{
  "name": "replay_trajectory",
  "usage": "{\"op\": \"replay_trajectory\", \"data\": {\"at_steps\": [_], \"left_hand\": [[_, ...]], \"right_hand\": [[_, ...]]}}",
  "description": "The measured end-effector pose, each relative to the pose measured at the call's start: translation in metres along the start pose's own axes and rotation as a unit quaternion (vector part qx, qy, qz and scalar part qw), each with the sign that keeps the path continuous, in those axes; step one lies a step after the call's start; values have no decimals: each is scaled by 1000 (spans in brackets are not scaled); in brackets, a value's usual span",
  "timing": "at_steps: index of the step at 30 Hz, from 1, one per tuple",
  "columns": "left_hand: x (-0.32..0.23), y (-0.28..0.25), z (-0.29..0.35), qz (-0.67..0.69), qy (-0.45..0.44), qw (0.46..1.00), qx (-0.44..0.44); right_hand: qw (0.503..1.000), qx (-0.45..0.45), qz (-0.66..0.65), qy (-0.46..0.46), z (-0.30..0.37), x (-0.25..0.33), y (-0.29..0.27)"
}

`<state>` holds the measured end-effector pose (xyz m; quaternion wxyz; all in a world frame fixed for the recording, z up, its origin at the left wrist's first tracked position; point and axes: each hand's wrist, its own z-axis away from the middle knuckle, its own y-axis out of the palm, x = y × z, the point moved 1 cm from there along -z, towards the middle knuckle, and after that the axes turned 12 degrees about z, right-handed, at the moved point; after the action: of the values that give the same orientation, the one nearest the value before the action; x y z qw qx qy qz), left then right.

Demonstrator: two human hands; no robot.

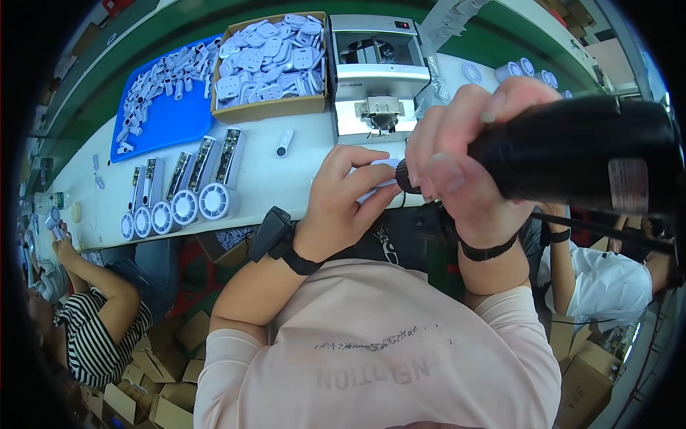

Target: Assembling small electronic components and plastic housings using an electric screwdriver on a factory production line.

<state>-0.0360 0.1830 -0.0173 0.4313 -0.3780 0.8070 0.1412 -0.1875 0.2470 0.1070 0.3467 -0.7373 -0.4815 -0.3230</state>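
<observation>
My right hand point(468, 154) is wrapped round the front of a thick black electric screwdriver point(572, 146), which lies nearly level and points left. Its ribbed nose point(406, 176) meets a white plastic part point(384, 170) near the table's front edge. Between thumb and fingers, my left hand point(332, 196) pinches that part. Most of the part is hidden by the fingers and the screwdriver, and the tip of the bit does not show. Just beyond the hands stands a screw feeder point(379, 75) with a silver body and a clear window.
Left of my hands, several white housings point(216, 201) with bare circuit boards stand in a row. A small white piece point(285, 143) lies beyond them. Behind are a carton point(270, 109) of white covers and a blue tray point(168, 127) of small parts. Co-workers sit on both sides.
</observation>
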Motion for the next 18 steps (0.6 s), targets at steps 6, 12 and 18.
{"op": "replay_trajectory", "data": {"at_steps": [6, 12, 18], "left_hand": [[0, 4, -1, 19, 0, 1000, 2], [4, 2, -1, 14, 3, 1000, 4], [6, 1, -2, -2, 19, 1000, 2]], "right_hand": [[1000, -19, -4, 0, 1, -5, -7], [999, -23, -23, 14, -4, -3, -2], [999, 6, -7, -40, -1, -8, -2]]}}
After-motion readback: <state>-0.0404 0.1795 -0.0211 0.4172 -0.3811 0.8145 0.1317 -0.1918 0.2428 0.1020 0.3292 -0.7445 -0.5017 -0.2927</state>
